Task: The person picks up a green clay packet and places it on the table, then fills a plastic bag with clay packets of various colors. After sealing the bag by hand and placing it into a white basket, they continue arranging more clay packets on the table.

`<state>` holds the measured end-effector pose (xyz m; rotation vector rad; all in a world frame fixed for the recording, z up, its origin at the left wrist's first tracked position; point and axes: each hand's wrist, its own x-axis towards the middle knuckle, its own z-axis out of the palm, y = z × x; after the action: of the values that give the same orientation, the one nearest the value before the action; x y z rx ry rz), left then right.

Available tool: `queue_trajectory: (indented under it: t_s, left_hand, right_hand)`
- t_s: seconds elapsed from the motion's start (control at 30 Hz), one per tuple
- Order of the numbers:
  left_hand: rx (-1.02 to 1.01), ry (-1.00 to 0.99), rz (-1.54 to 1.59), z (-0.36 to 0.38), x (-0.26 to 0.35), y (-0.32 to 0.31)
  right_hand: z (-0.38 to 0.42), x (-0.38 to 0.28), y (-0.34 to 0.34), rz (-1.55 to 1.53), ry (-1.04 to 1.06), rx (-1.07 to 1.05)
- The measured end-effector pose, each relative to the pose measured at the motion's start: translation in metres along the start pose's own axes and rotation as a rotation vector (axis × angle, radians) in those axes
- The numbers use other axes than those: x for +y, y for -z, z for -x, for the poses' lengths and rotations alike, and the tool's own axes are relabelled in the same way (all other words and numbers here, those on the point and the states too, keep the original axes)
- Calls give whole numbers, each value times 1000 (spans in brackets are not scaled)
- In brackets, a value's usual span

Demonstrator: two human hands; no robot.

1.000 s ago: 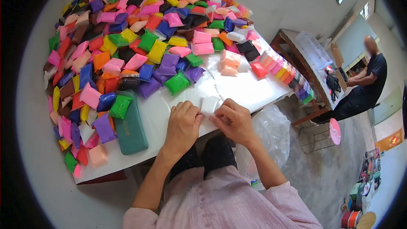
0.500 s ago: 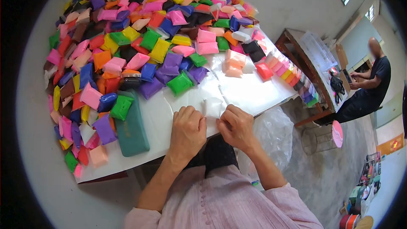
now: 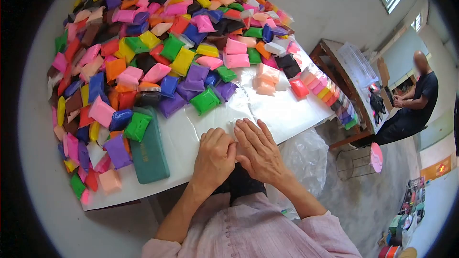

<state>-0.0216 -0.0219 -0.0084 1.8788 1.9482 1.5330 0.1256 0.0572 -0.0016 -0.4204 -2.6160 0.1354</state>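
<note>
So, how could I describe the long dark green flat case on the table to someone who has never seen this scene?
Start at the white table covered by a heap of small coloured plastic packets. Go to the heap's near edge, left of the person's left hand. There lies the long dark green flat case, beside a bright green packet. It is far longer than any packet, flat and matte.

Glossy plastic-wrapped packets (image 3: 158,33) in many colours heaped on a smooth white table (image 3: 287,110) overlaid with shiny clear film (image 3: 248,102); matt green case (image 3: 149,155) at its near edge; crinkled clear plastic bag (image 3: 306,150) beside.
</note>
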Motion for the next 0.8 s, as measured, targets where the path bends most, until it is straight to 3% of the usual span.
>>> queue_trajectory:
  t_s: [0.23,0.33,0.43,0.47,0.8]
  left_hand:
    - [11,-13,0,0,0,0]
    - [7,-17,3,1,1,2]
    - [5,-11,-6,1,3,1]
    - [4,-13,-10,1,3,2]
    - [-91,-90,-63,3,-1,2]
  right_hand:
    - [2,1,0,-11,9,8]
    - [7,15,19,-207,-46,136]
    - [17,13,23,-44,-177,260]
    - [12,11,19,8,-90,327]
    - [8,20,2,19,-44,336]
